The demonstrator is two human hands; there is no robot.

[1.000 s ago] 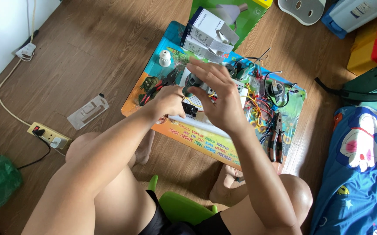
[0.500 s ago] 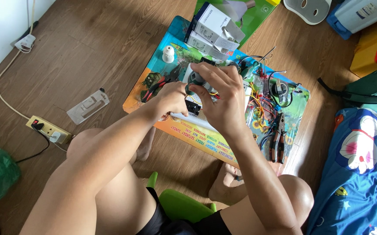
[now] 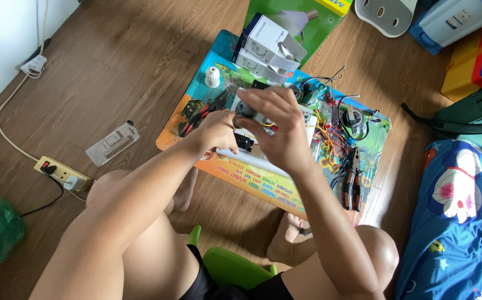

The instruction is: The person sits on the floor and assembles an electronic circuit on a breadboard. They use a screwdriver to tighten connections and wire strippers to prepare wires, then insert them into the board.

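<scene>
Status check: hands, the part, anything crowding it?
Left hand and right hand both gripping small grey electrical part above colourful low table. Loose wires, pliers close by.

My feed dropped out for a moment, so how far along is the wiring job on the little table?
Done: white boxes lie opened at the table's far edge. In hand: both the left hand and right hand grip a small grey-and-white part above the table. Left: loose coloured wires remain spread out, with pliers and a white lamp socket lying untouched.
</scene>
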